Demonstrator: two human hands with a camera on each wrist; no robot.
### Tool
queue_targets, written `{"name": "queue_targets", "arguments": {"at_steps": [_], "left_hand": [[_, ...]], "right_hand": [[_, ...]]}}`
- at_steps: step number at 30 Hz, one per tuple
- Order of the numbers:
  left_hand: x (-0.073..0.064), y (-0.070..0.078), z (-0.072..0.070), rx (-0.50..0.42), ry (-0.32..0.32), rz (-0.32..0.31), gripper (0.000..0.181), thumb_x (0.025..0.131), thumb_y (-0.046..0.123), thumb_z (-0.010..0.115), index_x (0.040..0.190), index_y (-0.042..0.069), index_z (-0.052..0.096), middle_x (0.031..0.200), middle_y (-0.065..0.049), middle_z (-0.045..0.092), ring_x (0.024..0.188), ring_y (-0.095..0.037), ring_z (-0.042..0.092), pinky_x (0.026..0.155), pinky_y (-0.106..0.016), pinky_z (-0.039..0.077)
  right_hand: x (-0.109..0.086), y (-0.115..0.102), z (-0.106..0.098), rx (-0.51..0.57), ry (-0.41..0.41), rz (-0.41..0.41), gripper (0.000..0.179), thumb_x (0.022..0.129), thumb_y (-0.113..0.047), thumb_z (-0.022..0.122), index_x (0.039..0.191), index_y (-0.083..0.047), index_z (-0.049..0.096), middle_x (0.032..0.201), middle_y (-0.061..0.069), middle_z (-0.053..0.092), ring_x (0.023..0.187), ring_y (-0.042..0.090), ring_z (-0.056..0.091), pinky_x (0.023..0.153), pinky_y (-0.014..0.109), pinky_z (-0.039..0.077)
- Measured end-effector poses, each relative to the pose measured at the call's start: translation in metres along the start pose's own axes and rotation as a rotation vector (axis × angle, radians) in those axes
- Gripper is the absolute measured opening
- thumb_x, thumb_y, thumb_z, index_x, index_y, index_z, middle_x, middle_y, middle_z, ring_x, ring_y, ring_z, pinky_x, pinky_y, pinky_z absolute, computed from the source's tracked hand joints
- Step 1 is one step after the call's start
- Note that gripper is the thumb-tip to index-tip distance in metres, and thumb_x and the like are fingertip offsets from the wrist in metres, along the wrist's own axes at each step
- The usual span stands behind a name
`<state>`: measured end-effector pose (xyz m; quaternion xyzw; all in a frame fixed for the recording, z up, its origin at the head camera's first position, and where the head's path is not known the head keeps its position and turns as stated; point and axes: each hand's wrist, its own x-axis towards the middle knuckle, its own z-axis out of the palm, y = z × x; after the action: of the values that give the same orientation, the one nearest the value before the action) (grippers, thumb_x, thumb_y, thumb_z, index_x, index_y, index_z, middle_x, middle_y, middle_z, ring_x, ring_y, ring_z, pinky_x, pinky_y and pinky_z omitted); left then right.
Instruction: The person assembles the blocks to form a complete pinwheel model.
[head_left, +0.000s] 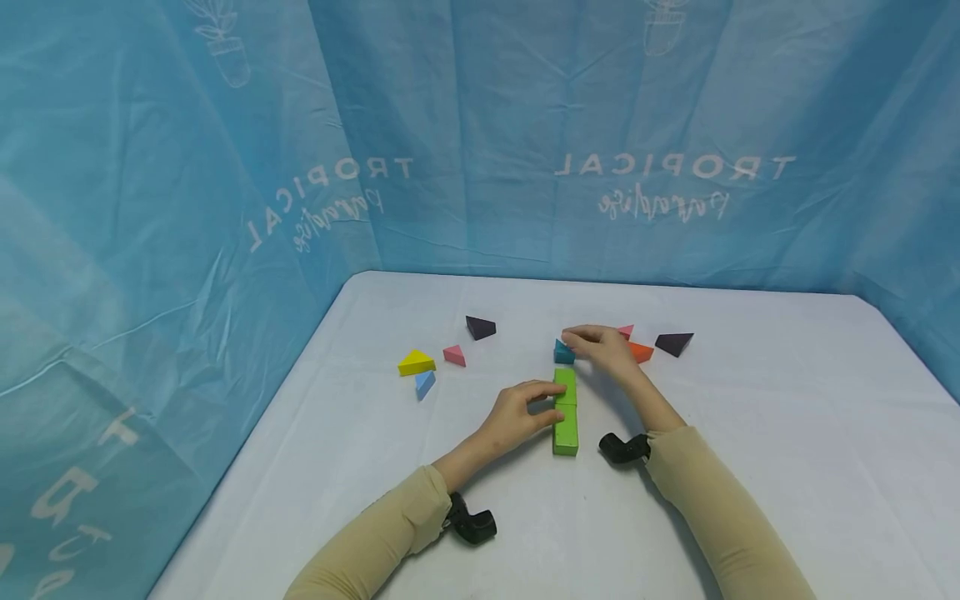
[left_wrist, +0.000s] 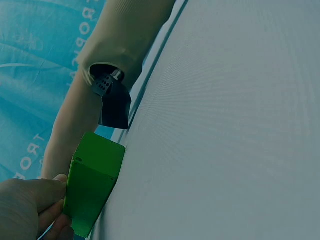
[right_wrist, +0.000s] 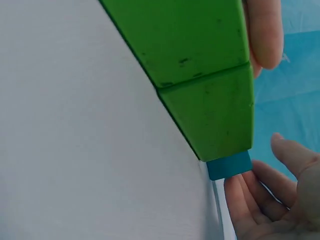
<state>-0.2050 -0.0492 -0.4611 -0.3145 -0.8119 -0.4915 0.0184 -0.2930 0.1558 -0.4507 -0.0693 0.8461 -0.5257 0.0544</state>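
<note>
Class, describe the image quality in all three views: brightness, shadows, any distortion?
Head view: bright, with a soft shadow beside the right sleeve on the white table; left wrist view: dim, faint ripple lines across the table; right wrist view: dim, green blocks tapering strongly.

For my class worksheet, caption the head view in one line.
Left hand touching two green blocks laid end to end, right hand at a teal block beyond them.
</note>
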Motion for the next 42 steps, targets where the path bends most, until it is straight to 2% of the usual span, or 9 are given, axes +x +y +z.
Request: {"name": "queue_targets", "arguments": {"at_steps": [4,10,15,22,34,42], "left_hand": [[-0.001,0.000,0.000,0.000,-0.001,-0.003,0.038,0.083,0.011,0.073,0.119,0.002,0.064,0.119,-0.007,0.063,0.113,-0.017,0.056,0.094,-0.022,0.044],[-0.001,0.000,0.000,0.000,-0.002,0.002,0.038,0.084,0.012,0.073,0.119,0.003,0.064,0.119,-0.007,0.063,0.113,-0.016,0.056,0.094,-0.023,0.045],[0.000,-0.001,0.001,-0.001,0.002,-0.004,0.037,0.084,0.013,0.073,0.119,0.003,0.064,0.119,-0.006,0.063,0.113,-0.017,0.056,0.094,-0.023,0.045],[0.000,-0.002,0.000,0.004,0.006,0.010,0.038,0.083,0.011,0.073,0.118,0.002,0.064,0.118,-0.007,0.063,0.113,-0.017,0.057,0.093,-0.022,0.045],[0.000,-0.004,0.002,0.000,0.001,-0.003,0.038,0.084,0.014,0.072,0.120,0.004,0.064,0.120,-0.006,0.062,0.113,-0.018,0.056,0.093,-0.023,0.045],[0.000,-0.001,0.001,0.001,-0.008,-0.026,0.039,0.084,0.013,0.072,0.121,0.005,0.064,0.120,-0.005,0.062,0.113,-0.016,0.056,0.093,-0.023,0.045]], "right_hand": [[-0.001,0.000,0.002,-0.004,-0.039,-0.032,0.043,0.089,-0.037,0.065,0.122,-0.008,0.064,0.121,0.011,0.062,0.109,0.026,0.057,0.094,0.046,0.045],[-0.002,0.001,0.005,-0.044,-0.031,-0.066,0.036,0.090,-0.031,0.065,0.118,-0.008,0.067,0.117,0.010,0.064,0.107,0.026,0.057,0.089,0.043,0.048],[-0.004,0.000,0.007,-0.057,-0.039,-0.045,0.037,0.091,-0.033,0.064,0.118,-0.008,0.067,0.114,0.010,0.065,0.101,0.025,0.060,0.086,0.042,0.050],[-0.008,-0.001,0.008,-0.099,-0.048,-0.011,0.037,0.091,-0.033,0.064,0.119,-0.009,0.066,0.115,0.009,0.064,0.104,0.024,0.057,0.089,0.042,0.048],[-0.019,-0.006,0.009,-0.110,-0.083,-0.056,0.034,0.091,-0.028,0.065,0.116,-0.005,0.067,0.109,0.009,0.066,0.100,0.023,0.058,0.084,0.038,0.049],[-0.021,-0.006,0.009,-0.108,-0.103,-0.043,0.034,0.091,-0.029,0.064,0.116,-0.006,0.067,0.110,0.009,0.065,0.101,0.024,0.056,0.083,0.038,0.048]]}}
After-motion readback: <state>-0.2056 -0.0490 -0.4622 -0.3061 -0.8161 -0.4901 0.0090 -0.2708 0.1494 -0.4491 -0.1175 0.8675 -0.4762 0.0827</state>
